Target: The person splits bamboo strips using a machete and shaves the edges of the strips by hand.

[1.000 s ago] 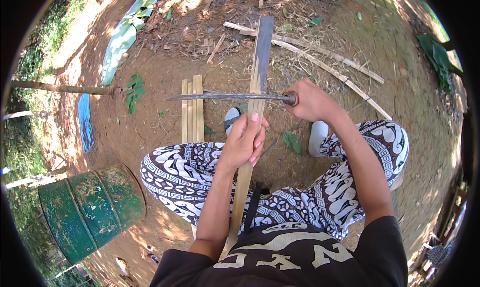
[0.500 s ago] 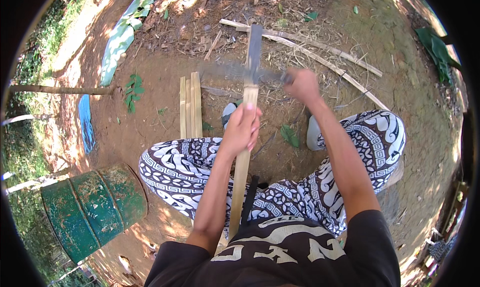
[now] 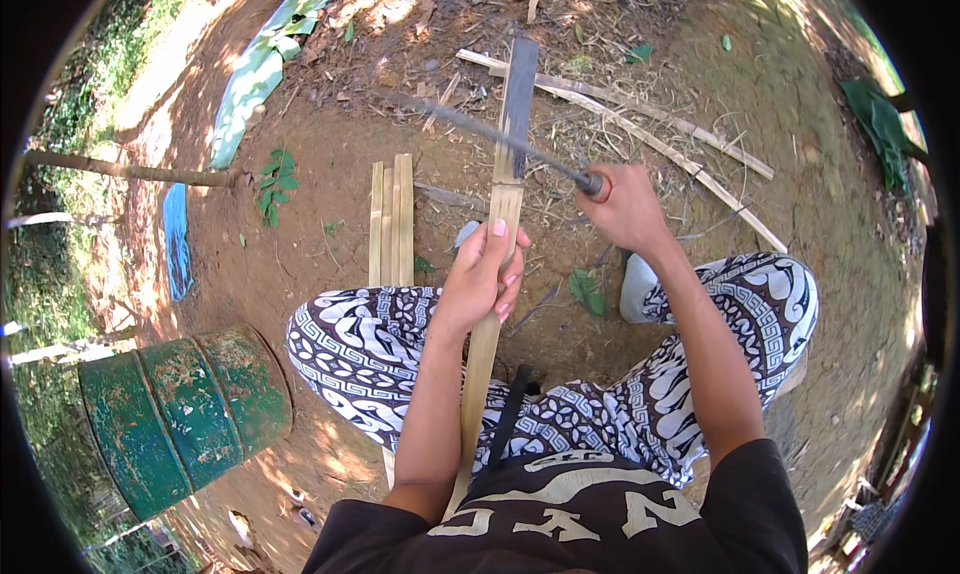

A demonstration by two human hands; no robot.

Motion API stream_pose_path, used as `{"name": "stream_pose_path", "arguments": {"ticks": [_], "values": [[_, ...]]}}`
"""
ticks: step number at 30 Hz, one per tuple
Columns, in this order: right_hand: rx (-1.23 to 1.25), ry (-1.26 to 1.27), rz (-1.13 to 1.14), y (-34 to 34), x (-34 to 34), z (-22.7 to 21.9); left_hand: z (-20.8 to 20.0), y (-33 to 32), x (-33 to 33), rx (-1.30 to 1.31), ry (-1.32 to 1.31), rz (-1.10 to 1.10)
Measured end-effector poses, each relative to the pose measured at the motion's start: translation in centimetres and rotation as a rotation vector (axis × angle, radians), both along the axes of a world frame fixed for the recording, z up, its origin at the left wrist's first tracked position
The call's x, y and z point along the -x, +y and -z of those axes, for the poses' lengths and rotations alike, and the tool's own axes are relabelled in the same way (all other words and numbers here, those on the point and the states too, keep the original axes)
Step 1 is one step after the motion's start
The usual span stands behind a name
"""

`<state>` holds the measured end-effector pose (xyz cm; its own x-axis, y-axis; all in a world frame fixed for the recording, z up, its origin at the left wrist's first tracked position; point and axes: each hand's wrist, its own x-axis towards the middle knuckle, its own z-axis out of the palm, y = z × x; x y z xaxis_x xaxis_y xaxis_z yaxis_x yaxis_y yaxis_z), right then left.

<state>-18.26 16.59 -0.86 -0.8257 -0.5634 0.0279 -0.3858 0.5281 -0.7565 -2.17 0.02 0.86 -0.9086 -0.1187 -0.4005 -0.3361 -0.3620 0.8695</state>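
Note:
My left hand (image 3: 481, 278) is wrapped round a long pale bamboo strip (image 3: 482, 362), thumb on top. The strip runs from beside my waist out over the ground ahead. A flat dark-grey length (image 3: 519, 109) lies along its far end; I cannot tell whether it is part of the strip. In my right hand (image 3: 627, 209), closed round its brown handle, is a long knife (image 3: 470, 126). Its thin blade points left and away, crossing over the dark length. Whether the blade touches it is unclear.
Several cut bamboo strips (image 3: 392, 219) lie left of my feet. Long curved strips (image 3: 650, 132) and shavings are scattered ahead on the bare soil. A rusty green drum (image 3: 188, 414) lies at the left, near blue plastic strands (image 3: 177, 242) and a wooden pole (image 3: 130, 169).
The knife blade, blurred and nearly level before, now slants up to the left and shows more sharply. My right hand has shifted slightly nearer and to the right. My left hand keeps its grip.

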Motion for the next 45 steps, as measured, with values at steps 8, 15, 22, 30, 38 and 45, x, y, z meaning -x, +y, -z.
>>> {"name": "stream_pose_path", "arguments": {"ticks": [8,15,22,30,38,45], "values": [[-0.138,0.048,-0.147,-0.4,-1.2,-1.0,-0.7,0.2,-0.2,-0.009,0.009,-0.003],[-0.135,0.051,-0.258,-0.2,-0.6,-0.3,-0.6,0.5,-0.8,-0.047,0.033,0.032],[-0.104,0.283,-0.178,0.4,0.6,4.8,1.0,1.4,-0.7,-0.032,0.002,0.052],[-0.268,0.153,0.869,6.0,12.4,6.4,1.0,1.7,-2.8,-0.109,-0.039,0.098],[0.097,-0.006,0.403,0.9,3.0,-0.6,0.0,-0.6,-0.4,-0.138,0.036,-0.016],[-0.146,0.165,-0.111,0.2,-0.9,-1.4,-1.2,0.9,0.2,-0.041,0.044,0.020]]}}
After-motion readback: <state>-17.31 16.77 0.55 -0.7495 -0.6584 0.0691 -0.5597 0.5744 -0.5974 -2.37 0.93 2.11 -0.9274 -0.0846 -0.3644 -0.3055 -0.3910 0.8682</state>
